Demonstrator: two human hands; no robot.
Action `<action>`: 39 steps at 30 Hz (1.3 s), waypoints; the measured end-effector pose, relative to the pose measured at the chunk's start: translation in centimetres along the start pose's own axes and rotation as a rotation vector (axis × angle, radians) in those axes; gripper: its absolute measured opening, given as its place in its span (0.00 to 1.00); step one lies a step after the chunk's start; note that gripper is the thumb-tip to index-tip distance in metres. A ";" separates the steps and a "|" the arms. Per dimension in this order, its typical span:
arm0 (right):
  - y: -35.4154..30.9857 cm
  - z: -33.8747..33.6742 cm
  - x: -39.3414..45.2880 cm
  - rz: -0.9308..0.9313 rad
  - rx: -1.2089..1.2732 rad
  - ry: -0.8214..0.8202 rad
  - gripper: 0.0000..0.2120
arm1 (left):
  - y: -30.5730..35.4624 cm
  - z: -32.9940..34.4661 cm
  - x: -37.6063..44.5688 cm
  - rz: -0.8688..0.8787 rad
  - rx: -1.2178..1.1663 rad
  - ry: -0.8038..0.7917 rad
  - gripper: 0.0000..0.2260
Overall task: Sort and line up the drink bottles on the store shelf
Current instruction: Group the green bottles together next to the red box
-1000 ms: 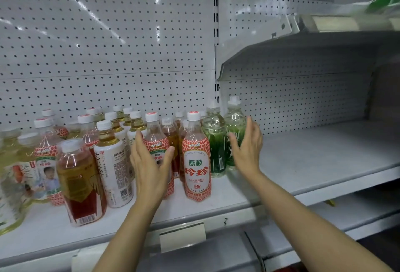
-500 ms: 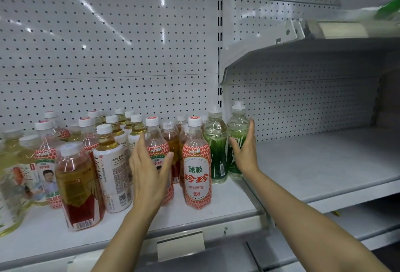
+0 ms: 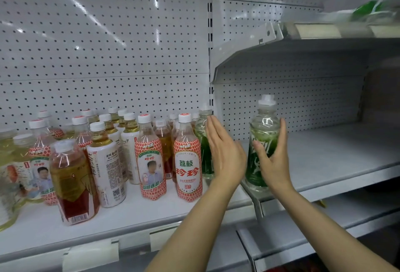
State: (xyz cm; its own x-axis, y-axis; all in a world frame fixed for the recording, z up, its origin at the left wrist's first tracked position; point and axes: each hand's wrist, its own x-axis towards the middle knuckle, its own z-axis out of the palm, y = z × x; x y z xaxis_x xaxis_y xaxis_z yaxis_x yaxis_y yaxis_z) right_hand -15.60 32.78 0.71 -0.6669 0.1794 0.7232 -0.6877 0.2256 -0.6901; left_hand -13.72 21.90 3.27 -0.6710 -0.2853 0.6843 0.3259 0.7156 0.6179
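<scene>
the green bottle [image 3: 263, 141] stands upright at the left front corner of the right shelf [image 3: 337, 152], wrapped in my right hand [image 3: 273, 159]. at its nine o'clock my left hand [image 3: 224, 152] is flat and unclenched against a second green bottle [image 3: 204, 141], beside the red-labelled bottles [image 3: 187, 163].

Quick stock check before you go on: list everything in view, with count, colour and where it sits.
Green drink bottles: two, clear with green labels; one at the left end of the right shelf, one at the right end of the left shelf.
Red-patterned lychee bottles: several, white caps; front and middle of the left shelf.
White-label tea bottles: a few, yellow liquid; left shelf.
Amber bottle, red-gold label: one; left shelf front.
Left shelf: white.
Right shelf: white.
Pegboard back panel: white.
Upper shelf: one, right; blurred green item on top.
Left hand: open, flat beside the left-shelf green bottle.
Right hand: gripping the right green bottle.
</scene>
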 end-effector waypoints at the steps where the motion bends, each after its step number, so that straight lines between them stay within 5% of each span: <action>1: -0.4 -0.7 -0.4 -0.011 -0.002 0.001 0.40 | 0.2 0.6 1.0 -0.095 0.008 -0.007 0.41; 8: -2.5 -3.6 -3.0 -0.043 -0.010 -0.058 0.39 | -1.0 1.6 6.1 -0.470 -0.003 0.071 0.50; 13: -2.6 -4.0 -4.5 -0.027 -0.013 -0.092 0.39 | -1.3 1.8 5.6 -0.438 0.037 0.136 0.45; 19: -2.8 -4.1 -6.0 0.012 -0.006 -0.074 0.38 | -1.0 1.0 4.7 -0.389 -0.001 -0.007 0.34; 33: -7.6 -4.1 -9.5 0.044 0.063 0.033 0.34 | 1.2 -6.6 0.4 -0.353 -0.556 -0.174 0.52; 35: -9.0 -3.6 -10.6 0.039 0.080 0.023 0.34 | 1.2 -10.1 -0.4 -0.381 -0.621 -0.248 0.45; 37: -10.5 -2.5 -11.9 0.042 0.095 -0.004 0.33 | 0.6 -13.8 -1.2 -0.417 -0.681 -0.320 0.25; 39: -12.5 -1.0 -13.5 0.048 0.113 -0.024 0.33 | -0.7 -17.5 -2.2 -0.464 -0.712 -0.389 0.22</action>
State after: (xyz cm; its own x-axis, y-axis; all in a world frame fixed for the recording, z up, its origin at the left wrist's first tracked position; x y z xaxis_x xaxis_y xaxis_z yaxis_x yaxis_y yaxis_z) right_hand 2.24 28.49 -0.42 -0.7055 0.1642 0.6894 -0.6820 0.1073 -0.7234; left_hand -0.82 10.81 8.10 -0.9701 -0.1190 0.2116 0.2145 -0.0123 0.9766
